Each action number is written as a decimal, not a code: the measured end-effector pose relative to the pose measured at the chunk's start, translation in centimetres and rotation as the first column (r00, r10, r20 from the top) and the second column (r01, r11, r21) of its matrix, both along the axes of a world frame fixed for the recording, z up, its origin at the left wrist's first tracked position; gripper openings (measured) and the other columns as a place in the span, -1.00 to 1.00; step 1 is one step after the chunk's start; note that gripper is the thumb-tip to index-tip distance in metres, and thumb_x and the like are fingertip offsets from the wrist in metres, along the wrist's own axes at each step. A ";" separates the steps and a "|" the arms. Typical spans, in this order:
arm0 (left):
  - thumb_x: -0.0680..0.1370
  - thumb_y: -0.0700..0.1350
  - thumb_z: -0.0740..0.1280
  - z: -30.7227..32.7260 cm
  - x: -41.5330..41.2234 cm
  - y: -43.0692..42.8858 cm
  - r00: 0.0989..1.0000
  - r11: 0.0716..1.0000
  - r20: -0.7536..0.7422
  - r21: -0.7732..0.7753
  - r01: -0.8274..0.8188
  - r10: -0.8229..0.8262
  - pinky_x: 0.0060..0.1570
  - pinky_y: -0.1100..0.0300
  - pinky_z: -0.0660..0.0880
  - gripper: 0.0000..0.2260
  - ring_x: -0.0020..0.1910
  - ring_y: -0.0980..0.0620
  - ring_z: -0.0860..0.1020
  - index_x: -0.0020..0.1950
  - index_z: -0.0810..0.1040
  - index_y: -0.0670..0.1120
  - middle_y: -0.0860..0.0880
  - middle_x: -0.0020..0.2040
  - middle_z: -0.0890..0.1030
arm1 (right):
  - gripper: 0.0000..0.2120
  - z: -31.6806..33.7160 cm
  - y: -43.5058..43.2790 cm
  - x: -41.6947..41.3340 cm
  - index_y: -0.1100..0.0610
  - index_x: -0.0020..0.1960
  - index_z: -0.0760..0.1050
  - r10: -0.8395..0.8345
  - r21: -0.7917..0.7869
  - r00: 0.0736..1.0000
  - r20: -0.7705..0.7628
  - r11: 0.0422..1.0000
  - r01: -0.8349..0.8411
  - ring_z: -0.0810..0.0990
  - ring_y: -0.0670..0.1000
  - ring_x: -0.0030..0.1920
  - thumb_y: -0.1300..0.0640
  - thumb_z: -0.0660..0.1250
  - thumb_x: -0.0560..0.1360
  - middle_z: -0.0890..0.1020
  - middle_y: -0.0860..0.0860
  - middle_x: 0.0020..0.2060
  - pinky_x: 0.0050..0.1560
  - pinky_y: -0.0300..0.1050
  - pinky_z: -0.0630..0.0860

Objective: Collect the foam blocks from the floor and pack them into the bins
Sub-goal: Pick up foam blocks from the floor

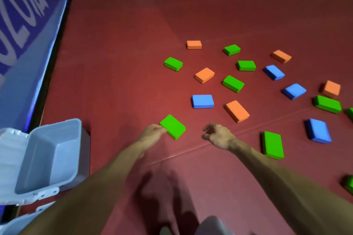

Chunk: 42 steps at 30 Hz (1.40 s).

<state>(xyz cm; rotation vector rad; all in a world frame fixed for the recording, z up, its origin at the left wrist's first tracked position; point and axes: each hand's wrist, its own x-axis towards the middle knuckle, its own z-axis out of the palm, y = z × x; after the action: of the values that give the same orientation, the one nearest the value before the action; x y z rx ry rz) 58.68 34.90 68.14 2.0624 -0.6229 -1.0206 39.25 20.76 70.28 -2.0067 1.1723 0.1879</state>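
Head view: our left hand [152,132] has its fingers curled onto the near edge of a green rectangular foam block [173,127]. They seem to pinch it while it lies flat on the dark red sports floor [114,82]. Our right hand [217,135] hovers just right of those fingers, loosely curled and slightly spread, holding nothing.

We judge this to be the pick-up step, with most of the collecting not yet done. The next move calls for a firmer hold on the soft foam and a lift. Then comes a swing back and left to the pale grey-blue plastic bin [65,149], which stands with its hinged lid open well to the left of our left fingers.

Beyond and to the right of both sets of fingers the rest lie scattered, none touching another. We count nine green blocks including the held one, two of them cut off at the right edge. There are five orange foam blocks [204,75] and four blue foam blocks [202,101], so eighteen in all. We count two bins, though only a corner of the second bin [17,223] shows below the first.
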 end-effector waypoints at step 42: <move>0.37 0.03 0.39 -66.2 21.4 -40.4 0.803 0.727 -0.215 0.593 -0.345 0.556 0.16 0.09 0.39 -0.39 0.25 -0.16 0.47 0.35 0.40 -0.21 -0.20 0.30 0.48 | -0.44 -68.8 -38.3 28.9 0.13 0.43 0.30 -0.061 0.284 0.971 -0.232 0.950 0.127 0.51 0.12 0.17 0.15 0.39 0.48 0.42 0.18 0.30 0.14 -0.14 0.41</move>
<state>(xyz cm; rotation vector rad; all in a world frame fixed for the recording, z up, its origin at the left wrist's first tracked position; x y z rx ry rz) 80.06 -5.50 1.89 2.2065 0.4296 -1.3305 68.13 -17.50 1.48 -1.6924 1.2912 0.5192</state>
